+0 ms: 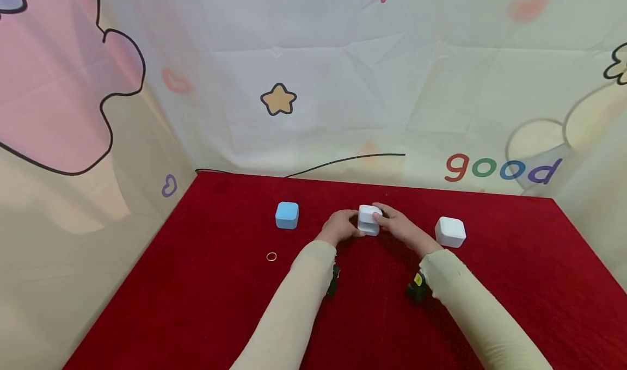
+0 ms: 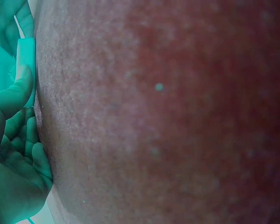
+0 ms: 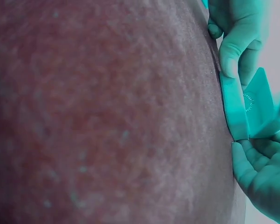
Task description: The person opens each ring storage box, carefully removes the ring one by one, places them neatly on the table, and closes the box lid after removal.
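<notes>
A small white ring box (image 1: 367, 211) stands hinged apart on the red cloth, its lid raised above its base. My left hand (image 1: 339, 226) grips it from the left, with the thumb low on the base. From the right, my right hand (image 1: 400, 228) pinches the lid between thumb and fingers. In the right wrist view, the opened box (image 3: 234, 106) shows a small round ridged detail inside, too unclear to name. A thin gold ring (image 1: 271, 260) lies on the cloth to the left of my left forearm.
A light blue box (image 1: 287, 215) sits closed at the left, behind the ring. Another closed white box (image 1: 450, 232) stands right of my right hand. The red cloth (image 1: 196, 304) covers the table, which meets a printed curtain (image 1: 313, 141) at the back and sides.
</notes>
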The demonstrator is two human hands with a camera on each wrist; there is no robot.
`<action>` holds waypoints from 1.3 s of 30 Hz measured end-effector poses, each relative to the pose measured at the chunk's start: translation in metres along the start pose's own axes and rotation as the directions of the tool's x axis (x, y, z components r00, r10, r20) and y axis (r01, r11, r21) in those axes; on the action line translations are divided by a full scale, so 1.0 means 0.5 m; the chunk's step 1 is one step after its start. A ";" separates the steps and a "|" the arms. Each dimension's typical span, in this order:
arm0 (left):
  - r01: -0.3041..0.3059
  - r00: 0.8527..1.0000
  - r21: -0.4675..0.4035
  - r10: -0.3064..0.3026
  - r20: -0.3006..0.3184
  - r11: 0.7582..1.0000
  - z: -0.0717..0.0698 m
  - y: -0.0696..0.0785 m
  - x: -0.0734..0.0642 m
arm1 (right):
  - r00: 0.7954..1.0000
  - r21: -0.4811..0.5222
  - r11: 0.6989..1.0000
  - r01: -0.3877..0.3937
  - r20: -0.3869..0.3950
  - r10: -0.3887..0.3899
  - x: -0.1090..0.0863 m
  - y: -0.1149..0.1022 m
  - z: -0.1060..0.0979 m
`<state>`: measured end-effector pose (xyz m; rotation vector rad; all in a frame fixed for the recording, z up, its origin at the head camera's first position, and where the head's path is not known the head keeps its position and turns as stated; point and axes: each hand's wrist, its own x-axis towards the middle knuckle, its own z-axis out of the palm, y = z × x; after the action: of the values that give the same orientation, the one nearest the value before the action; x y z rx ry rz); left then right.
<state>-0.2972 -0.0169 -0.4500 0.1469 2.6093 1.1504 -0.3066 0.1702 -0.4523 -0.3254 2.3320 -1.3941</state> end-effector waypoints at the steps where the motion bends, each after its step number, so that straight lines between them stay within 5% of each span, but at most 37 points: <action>1: 0.002 1.000 0.001 -0.002 -0.002 1.000 0.000 0.001 0.000 | 1.000 0.004 1.000 -0.001 0.001 0.001 0.000 0.000 0.000; 39: 0.019 1.000 -0.040 -0.019 0.011 0.999 0.003 0.001 0.002 | 0.998 0.064 0.996 -0.068 -0.002 0.068 0.010 -0.016 -0.011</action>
<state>-0.2977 -0.0155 -0.4509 0.1194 2.5706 1.1910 -0.3137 0.1689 -0.4440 -0.2228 2.2750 -1.4343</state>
